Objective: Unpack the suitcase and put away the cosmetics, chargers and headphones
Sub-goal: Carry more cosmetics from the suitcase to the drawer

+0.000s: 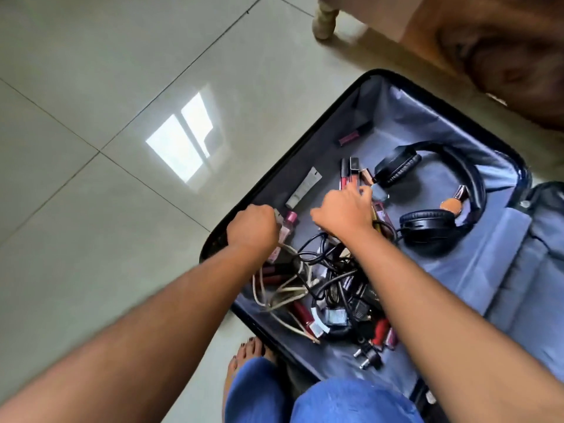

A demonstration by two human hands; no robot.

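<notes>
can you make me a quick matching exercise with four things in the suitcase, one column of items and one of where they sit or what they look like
Items:
1. headphones
2. grey tube
3. cream cable
4. left hand

Descriptions:
A. looped in the tangle at the near end of the suitcase
B. black, lying open on the grey lining on the right side
C. curled around small pink bottles by the left rim
D. lying alone and flat near the left rim, beyond both hands

Pairs: 1-B, 2-D, 3-A, 4-C
</notes>
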